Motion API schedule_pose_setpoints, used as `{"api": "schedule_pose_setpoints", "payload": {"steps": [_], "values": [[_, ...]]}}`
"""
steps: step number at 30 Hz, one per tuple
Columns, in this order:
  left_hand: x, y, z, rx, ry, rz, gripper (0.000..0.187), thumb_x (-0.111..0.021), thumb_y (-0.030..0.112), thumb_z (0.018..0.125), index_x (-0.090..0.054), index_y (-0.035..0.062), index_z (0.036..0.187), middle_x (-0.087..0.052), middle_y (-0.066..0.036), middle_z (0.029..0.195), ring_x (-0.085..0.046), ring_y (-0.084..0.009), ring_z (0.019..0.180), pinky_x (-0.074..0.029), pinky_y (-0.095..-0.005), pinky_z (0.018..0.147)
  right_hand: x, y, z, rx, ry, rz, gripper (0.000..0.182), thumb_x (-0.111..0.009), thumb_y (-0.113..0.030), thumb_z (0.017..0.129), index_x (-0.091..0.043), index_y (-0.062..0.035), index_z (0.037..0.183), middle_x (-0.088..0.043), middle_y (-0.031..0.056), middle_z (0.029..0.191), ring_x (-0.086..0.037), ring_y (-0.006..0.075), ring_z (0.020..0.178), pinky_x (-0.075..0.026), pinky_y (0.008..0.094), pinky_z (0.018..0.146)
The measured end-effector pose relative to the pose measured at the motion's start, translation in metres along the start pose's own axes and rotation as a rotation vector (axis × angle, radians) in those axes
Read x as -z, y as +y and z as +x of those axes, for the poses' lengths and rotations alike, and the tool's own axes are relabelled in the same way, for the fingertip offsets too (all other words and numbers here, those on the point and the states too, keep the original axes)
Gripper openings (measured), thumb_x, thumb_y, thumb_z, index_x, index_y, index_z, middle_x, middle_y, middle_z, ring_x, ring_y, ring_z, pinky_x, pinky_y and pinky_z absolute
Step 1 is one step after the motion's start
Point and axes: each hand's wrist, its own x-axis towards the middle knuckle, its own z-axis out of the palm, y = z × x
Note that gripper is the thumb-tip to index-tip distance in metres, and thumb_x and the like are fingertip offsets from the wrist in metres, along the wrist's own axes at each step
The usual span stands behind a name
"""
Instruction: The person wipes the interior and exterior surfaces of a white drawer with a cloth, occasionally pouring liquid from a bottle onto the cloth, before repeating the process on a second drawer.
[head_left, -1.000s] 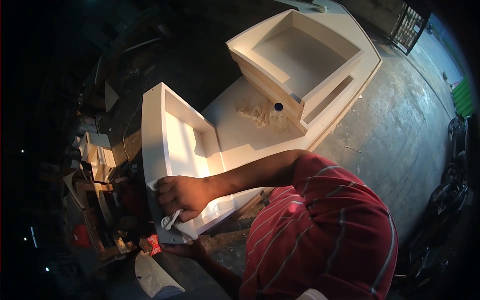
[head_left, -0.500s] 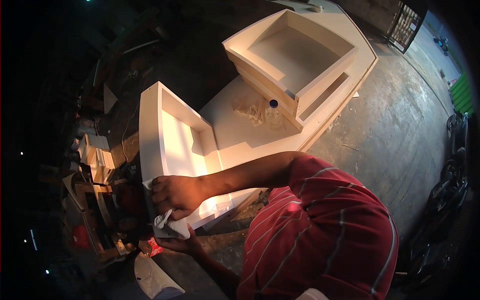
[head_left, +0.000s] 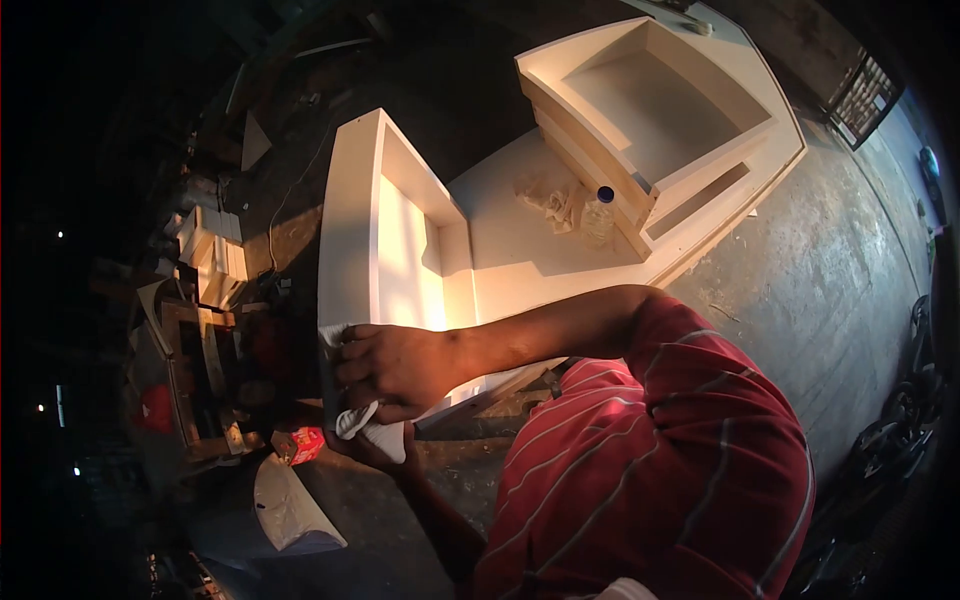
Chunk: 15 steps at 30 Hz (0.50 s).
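Observation:
My right hand (head_left: 400, 370) is closed on a white cloth (head_left: 385, 435), pressing it against the near end of a pale open box section (head_left: 348, 230). Part of the cloth bunches up and hangs below the fingers. Lower down, my left hand (head_left: 370, 452) is beside that same end, in shadow; the cloth and box hide most of its fingers. The box section stands on a long pale panel (head_left: 500, 290) with a pointed far end. A second open box section (head_left: 590, 150) sits farther along it. Between them are a clear bottle (head_left: 598, 222) with a blue cap and a crumpled cloth (head_left: 548, 200).
A red packet (head_left: 304, 445) and a curved pale piece (head_left: 290, 510) are below my left hand. Stacked pale blocks (head_left: 215, 255) and a wooden frame (head_left: 205, 370) stand to the left in the dark. Motorcycles (head_left: 905, 390) line the right side.
My view has shifted, so the boxes and panel appear farther right and higher. My right hand still presses the cloth at the box's near end. The left hand remains below it.

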Motion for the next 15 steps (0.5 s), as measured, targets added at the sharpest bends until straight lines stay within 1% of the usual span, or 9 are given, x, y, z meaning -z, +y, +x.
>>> {"api": "schedule_pose_setpoints", "payload": {"steps": [3, 5, 8, 10, 11, 12, 13, 14, 15], "values": [[-0.01, 0.039, 0.012, 0.178, 0.07, -0.253, 0.094, -0.08, 0.035, 0.066, -0.022, -0.0008, 0.131, -0.04, -0.018, 0.126, -0.045, -0.0275, 0.116, -0.037, -0.0404, 0.1, 0.016, 0.043, 0.002, -0.049, 0.044, 0.002, 0.025, -0.062, -0.028, 0.071, -0.067, -0.011, 0.089, -0.058, 0.009, 0.089, -0.055, 0.0278, 0.09, -0.041, 0.041, 0.082], [-0.007, 0.035, 0.012, 0.173, 0.084, -0.196, 0.098, -0.08, 0.039, 0.063, -0.022, -0.0015, 0.13, -0.04, -0.018, 0.124, -0.044, -0.0277, 0.114, -0.037, -0.0415, 0.098, 0.036, 0.093, 0.001, -0.075, 0.076, -0.03, 0.026, -0.063, -0.027, 0.073, -0.067, -0.0092, 0.092, -0.059, 0.011, 0.09, -0.056, 0.0301, 0.088, -0.042, 0.0422, 0.083], [-0.008, 0.04, 0.014, 0.195, 0.114, -0.12, 0.101, -0.08, 0.044, 0.059, -0.023, -0.0018, 0.129, -0.039, -0.017, 0.121, -0.044, -0.0276, 0.112, -0.037, -0.0428, 0.096, 0.05, 0.193, -0.004, -0.113, 0.078, -0.237, 0.028, -0.06, -0.03, 0.081, -0.068, -0.0091, 0.098, -0.063, 0.0129, 0.098, -0.057, 0.031, 0.097, -0.043, 0.0415, 0.091], [-0.007, 0.041, 0.011, 0.196, 0.111, -0.048, 0.101, -0.079, 0.044, 0.059, -0.023, -0.0017, 0.129, -0.039, -0.016, 0.12, -0.044, -0.0273, 0.112, -0.037, -0.0429, 0.096, 0.082, 0.238, -0.002, -0.246, 0.053, -0.235, 0.028, -0.06, -0.029, 0.082, -0.067, -0.0091, 0.099, -0.063, 0.0139, 0.1, -0.058, 0.0315, 0.099, -0.044, 0.0406, 0.092], [-0.006, 0.04, 0.01, 0.18, 0.075, 0.021, 0.1, -0.079, 0.045, 0.059, -0.024, -0.0012, 0.129, -0.038, -0.016, 0.119, -0.043, -0.0275, 0.112, -0.037, -0.0433, 0.096, 0.094, 0.283, -0.001, -0.26, -0.085, -0.417, 0.028, -0.057, -0.031, 0.084, -0.067, -0.0131, 0.104, -0.064, 0.0124, 0.105, -0.058, 0.0316, 0.101, -0.046, 0.0401, 0.09], [-0.005, 0.04, 0.007, 0.166, 0.039, 0.093, 0.098, -0.078, 0.045, 0.059, -0.025, -0.0007, 0.129, -0.036, -0.015, 0.118, -0.042, -0.0277, 0.113, -0.037, -0.0438, 0.095, 0.106, 0.321, -0.007, -0.21, -0.068, -0.576, 0.03, -0.056, -0.034, 0.085, -0.067, -0.0173, 0.108, -0.065, 0.0096, 0.106, -0.059, 0.0322, 0.099, -0.049, 0.0413, 0.086], [-0.003, 0.038, 0.005, 0.121, 0.017, 0.212, 0.097, -0.078, 0.046, 0.059, -0.028, 0.0001, 0.129, -0.035, -0.015, 0.117, -0.04, -0.0287, 0.114, -0.037, -0.0447, 0.095, 0.116, 0.332, -0.004, -0.596, -0.099, -0.557, 0.03, -0.056, -0.034, 0.085, -0.066, -0.0207, 0.11, -0.065, 0.0068, 0.109, -0.059, 0.0318, 0.098, -0.049, 0.0418, 0.085], [-0.001, 0.039, 0.005, 0.13, 0.03, 0.227, 0.097, -0.078, 0.046, 0.059, -0.028, 0.0001, 0.129, -0.035, -0.015, 0.117, -0.04, -0.0287, 0.114, -0.037, -0.0447, 0.095, 0.125, 0.341, -0.002, -0.636, -0.039, -0.551, 0.031, -0.056, -0.031, 0.084, -0.065, -0.0177, 0.111, -0.065, 0.0074, 0.108, -0.06, 0.0309, 0.098, -0.049, 0.0419, 0.085], [-0.001, 0.041, 0.007, 0.091, 0.014, 0.245, 0.097, -0.078, 0.047, 0.059, -0.029, 0.0002, 0.129, -0.034, -0.015, 0.117, -0.04, -0.0294, 0.114, -0.037, -0.045, 0.094, 0.132, 0.333, 0.004, -0.623, -0.066, -0.704, 0.042, -0.048, -0.036, 0.091, -0.057, -0.0066, 0.12, -0.057, 0.0112, 0.123, -0.054, 0.03, 0.108, -0.041, 0.0383, 0.096]]}}
